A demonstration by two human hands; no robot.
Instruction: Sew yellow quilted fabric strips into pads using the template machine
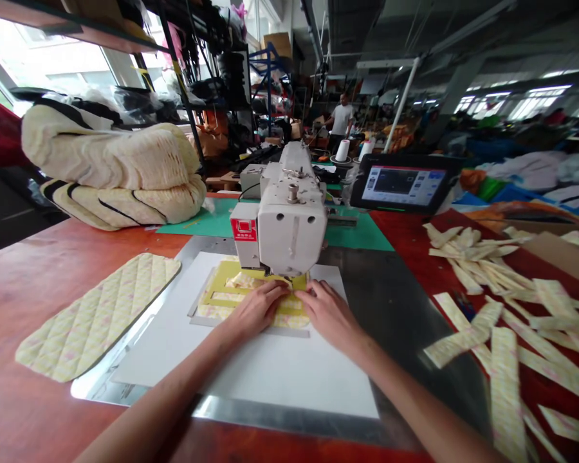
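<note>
A white sewing machine head (292, 222) stands over a white board (270, 373). Under it lies a yellow slotted template (222, 280) with patterned quilted fabric (215, 311) showing through its slots and along its edge. A short patterned strip (244, 281) rests on the template. My left hand (260, 307) is on the template, its fingertips pinched near the needle area at the strip's end. My right hand (325, 312) reaches in from the right, thumb and fingers bent together at the template's right part. Whatever lies between the fingertips of either hand is too small to make out.
A quilted panel (99, 315) lies at the left, with stacked padded pieces (125, 161) behind it. Many loose strips (506, 386) cover the right side. A lit control screen (403, 183) stands at the back right. Farther back is a person (341, 119).
</note>
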